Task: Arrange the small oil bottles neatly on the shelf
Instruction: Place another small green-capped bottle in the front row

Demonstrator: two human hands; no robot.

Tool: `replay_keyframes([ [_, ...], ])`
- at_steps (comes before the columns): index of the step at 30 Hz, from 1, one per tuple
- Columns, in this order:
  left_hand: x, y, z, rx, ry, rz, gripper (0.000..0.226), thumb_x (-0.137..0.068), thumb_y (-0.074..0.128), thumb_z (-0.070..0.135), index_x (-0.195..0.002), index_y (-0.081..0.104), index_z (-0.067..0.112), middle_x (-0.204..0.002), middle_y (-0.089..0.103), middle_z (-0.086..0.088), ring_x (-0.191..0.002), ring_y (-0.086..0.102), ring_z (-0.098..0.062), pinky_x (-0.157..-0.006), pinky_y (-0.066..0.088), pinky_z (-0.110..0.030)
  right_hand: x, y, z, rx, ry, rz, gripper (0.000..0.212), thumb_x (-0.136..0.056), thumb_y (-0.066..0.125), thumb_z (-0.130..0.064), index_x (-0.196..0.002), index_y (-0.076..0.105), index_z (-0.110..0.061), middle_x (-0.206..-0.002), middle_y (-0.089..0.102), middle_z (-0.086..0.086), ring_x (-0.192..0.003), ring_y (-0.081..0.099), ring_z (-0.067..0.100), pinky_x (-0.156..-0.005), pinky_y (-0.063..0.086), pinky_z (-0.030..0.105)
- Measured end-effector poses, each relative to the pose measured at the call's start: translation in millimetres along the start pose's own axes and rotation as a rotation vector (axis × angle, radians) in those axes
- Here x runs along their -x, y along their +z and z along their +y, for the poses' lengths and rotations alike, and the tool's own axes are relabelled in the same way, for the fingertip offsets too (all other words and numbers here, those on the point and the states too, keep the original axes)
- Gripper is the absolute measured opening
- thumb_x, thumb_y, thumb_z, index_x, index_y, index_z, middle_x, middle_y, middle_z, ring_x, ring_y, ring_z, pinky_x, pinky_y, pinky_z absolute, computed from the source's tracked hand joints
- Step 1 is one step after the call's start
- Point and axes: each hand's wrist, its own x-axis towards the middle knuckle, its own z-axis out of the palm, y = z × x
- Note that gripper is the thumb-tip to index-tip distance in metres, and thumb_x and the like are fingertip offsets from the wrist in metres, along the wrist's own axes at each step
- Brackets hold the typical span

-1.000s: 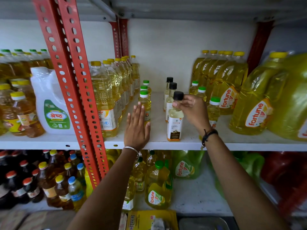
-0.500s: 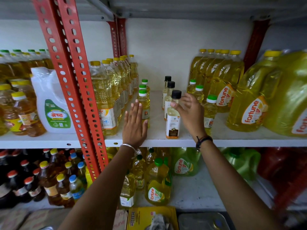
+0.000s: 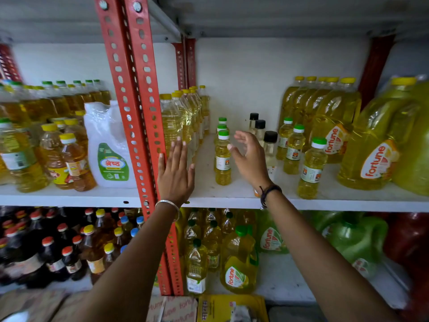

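Note:
On the white shelf (image 3: 236, 194) stand three rows of small oil bottles. A green-capped row (image 3: 222, 156) runs back at centre left, a black-capped row (image 3: 270, 141) in the middle, and another green-capped row (image 3: 312, 168) on the right. My left hand (image 3: 175, 173) lies flat and open on the shelf edge, left of the front green-capped bottle. My right hand (image 3: 249, 156) hovers open between the left green-capped row and the black-capped row, holding nothing; it hides the lower part of the front black-capped bottle.
A red slotted upright (image 3: 137, 112) stands just left of my left hand. Tall yellow-capped bottles (image 3: 181, 119) line the left of the bay and large Fortune jugs (image 3: 371, 145) fill the right. A white jug (image 3: 109, 149) sits in the left bay; more bottles fill the lower shelf.
My right hand has let go of the front black-capped bottle and moved left, fingers spread. My left hand has slid left along the shelf edge toward the red upright.

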Motion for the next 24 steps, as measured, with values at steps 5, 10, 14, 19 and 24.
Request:
replay_keyframes([
  [5,1,7,-9,-0.069,0.059,-0.026,0.059,-0.097,0.029,0.033,-0.151,0.022,0.01,-0.159,0.016,-0.005,-0.147,0.005,-0.014,-0.117,-0.008,-0.038,-28,22,6,-0.113,0.216,-0.127,0.047,-0.091,0.054,-0.014,-0.135,0.038,-0.011,-0.138,0.05,0.009,-0.125,0.048,0.019,-0.098,0.035,0.025],
  [10,1,14,-12,-0.101,0.08,0.024,0.059,-0.097,0.03,0.033,-0.15,0.025,0.009,-0.158,0.018,-0.005,-0.146,0.008,-0.015,-0.117,-0.004,-0.037,-42,35,18,-0.083,0.255,-0.109,0.042,-0.089,0.057,-0.011,-0.13,0.047,-0.011,-0.123,0.061,0.01,-0.11,0.057,0.019,-0.097,0.044,0.032],
  [14,1,15,-13,-0.104,0.098,0.025,0.059,-0.096,0.03,0.033,-0.15,0.025,0.008,-0.158,0.018,-0.006,-0.146,0.008,-0.016,-0.117,-0.005,-0.037,-43,42,17,-0.076,0.263,-0.066,0.032,-0.085,0.063,-0.014,-0.116,0.058,-0.01,-0.114,0.066,0.011,-0.099,0.058,0.017,-0.091,0.046,0.032],
  [19,1,15,-14,-0.093,0.101,0.026,0.059,-0.096,0.029,0.033,-0.15,0.025,0.009,-0.158,0.016,-0.006,-0.146,0.009,-0.017,-0.117,-0.005,-0.037,-43,49,13,-0.069,0.292,0.045,0.033,-0.071,0.078,-0.028,-0.095,0.057,-0.02,-0.097,0.063,0.001,-0.091,0.059,0.018,-0.084,0.049,0.036],
  [24,1,15,-14,-0.083,0.108,0.03,0.059,-0.097,0.029,0.033,-0.15,0.025,0.008,-0.157,0.017,-0.006,-0.146,0.009,-0.017,-0.117,-0.004,-0.037,-39,50,13,-0.04,0.253,0.079,0.034,-0.068,0.079,-0.039,-0.083,0.05,-0.03,-0.101,0.064,0.006,-0.09,0.059,0.018,-0.08,0.049,0.036],
])
